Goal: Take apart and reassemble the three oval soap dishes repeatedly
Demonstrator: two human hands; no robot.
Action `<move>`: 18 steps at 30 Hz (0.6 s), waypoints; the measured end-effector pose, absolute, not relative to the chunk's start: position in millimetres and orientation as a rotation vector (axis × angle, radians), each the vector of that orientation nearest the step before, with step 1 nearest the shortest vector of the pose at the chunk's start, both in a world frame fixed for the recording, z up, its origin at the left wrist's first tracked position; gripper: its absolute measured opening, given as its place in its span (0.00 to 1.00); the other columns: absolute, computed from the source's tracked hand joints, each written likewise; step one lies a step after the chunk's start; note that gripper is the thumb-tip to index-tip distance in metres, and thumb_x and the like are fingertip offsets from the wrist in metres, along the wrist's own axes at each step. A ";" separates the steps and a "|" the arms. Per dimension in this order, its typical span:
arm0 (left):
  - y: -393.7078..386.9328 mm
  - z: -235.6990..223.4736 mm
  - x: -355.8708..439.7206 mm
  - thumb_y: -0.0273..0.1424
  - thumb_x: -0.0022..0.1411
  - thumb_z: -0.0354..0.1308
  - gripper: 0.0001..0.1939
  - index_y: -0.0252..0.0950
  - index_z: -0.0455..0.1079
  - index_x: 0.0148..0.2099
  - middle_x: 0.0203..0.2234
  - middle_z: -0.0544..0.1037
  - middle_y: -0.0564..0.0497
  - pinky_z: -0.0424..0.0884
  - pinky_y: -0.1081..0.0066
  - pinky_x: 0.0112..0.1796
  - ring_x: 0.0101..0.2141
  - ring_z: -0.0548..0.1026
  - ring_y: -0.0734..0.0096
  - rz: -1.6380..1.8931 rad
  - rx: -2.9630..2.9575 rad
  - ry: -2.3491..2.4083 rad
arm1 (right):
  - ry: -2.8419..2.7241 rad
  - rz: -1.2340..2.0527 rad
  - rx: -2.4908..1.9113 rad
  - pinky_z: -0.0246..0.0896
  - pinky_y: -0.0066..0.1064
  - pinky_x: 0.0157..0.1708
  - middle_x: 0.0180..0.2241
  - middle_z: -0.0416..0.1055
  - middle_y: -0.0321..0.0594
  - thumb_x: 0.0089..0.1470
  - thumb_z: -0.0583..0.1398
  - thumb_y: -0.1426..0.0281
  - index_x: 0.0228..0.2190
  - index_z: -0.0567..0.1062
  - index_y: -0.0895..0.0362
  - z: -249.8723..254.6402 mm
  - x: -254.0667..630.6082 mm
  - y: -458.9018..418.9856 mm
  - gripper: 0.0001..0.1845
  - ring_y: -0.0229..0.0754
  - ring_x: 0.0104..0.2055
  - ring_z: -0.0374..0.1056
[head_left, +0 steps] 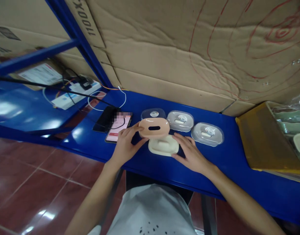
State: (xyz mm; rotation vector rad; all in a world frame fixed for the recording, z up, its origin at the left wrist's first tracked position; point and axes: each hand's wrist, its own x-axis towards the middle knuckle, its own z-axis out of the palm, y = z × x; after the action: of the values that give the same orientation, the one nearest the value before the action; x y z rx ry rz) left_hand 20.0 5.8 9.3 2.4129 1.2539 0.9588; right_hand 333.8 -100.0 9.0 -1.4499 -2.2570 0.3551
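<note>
My left hand (128, 141) grips the left end of a peach oval tray (145, 131) with a dark slot in its middle, like part of a soap dish. Just below it, partly overlapped, is a cream oval dish (162, 149) with a raised bar at its centre. My right hand (189, 151) has its thumb and fingers closed on that dish's right end. Behind the peach tray sits a clear oval cover (146, 114) with a round label. Two more clear covers, one in the middle (175, 126) and one on the right (213, 139), have labels and small white pieces.
On the left of the blue table (179, 173) lie a lit phone (115, 134) and a black flat device (104, 119). Beyond them is a white power strip (74, 98) with cables. An open carton (262, 140) of wrapped dishes stands right. Cardboard (164, 49) lines the back.
</note>
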 end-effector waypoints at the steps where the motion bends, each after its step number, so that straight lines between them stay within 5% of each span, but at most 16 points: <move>1: 6.9 8.4 18.8 0.43 0.73 0.63 0.20 0.42 0.70 0.61 0.64 0.77 0.40 0.67 0.49 0.60 0.60 0.77 0.47 0.945 2.411 1.260 | -2.282 0.333 -1.433 0.54 0.62 0.69 0.73 0.62 0.55 0.72 0.60 0.60 0.71 0.60 0.48 8.4 333.6 -101.5 0.31 0.59 0.74 0.60; 5: 10.1 4.9 15.0 0.43 0.72 0.63 0.20 0.43 0.69 0.61 0.63 0.78 0.40 0.68 0.48 0.59 0.61 0.77 0.45 0.905 2.392 1.281 | -2.363 0.297 -1.341 0.54 0.61 0.69 0.69 0.67 0.53 0.73 0.59 0.64 0.59 0.74 0.49 9.3 330.6 -105.8 0.16 0.56 0.71 0.64; 11: 11.7 5.4 16.3 0.42 0.72 0.62 0.18 0.45 0.69 0.60 0.63 0.78 0.43 0.67 0.47 0.60 0.62 0.76 0.46 0.803 2.427 1.188 | -2.423 0.347 -1.218 0.54 0.59 0.70 0.70 0.67 0.52 0.73 0.59 0.65 0.58 0.75 0.49 15.3 322.5 -109.5 0.16 0.53 0.72 0.63; 18: 7.3 3.4 17.4 0.43 0.74 0.61 0.20 0.42 0.69 0.62 0.62 0.78 0.41 0.72 0.47 0.61 0.62 0.76 0.48 0.805 2.420 1.119 | -2.277 0.190 -1.299 0.65 0.55 0.64 0.67 0.72 0.50 0.72 0.60 0.61 0.61 0.73 0.49 24.4 345.7 -102.4 0.19 0.54 0.65 0.71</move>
State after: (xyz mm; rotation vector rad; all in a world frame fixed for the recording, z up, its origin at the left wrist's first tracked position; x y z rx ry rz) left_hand 17.4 7.3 3.4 2.4202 1.1194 0.8048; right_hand 345.7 -102.4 24.4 -1.2985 -2.2771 0.1904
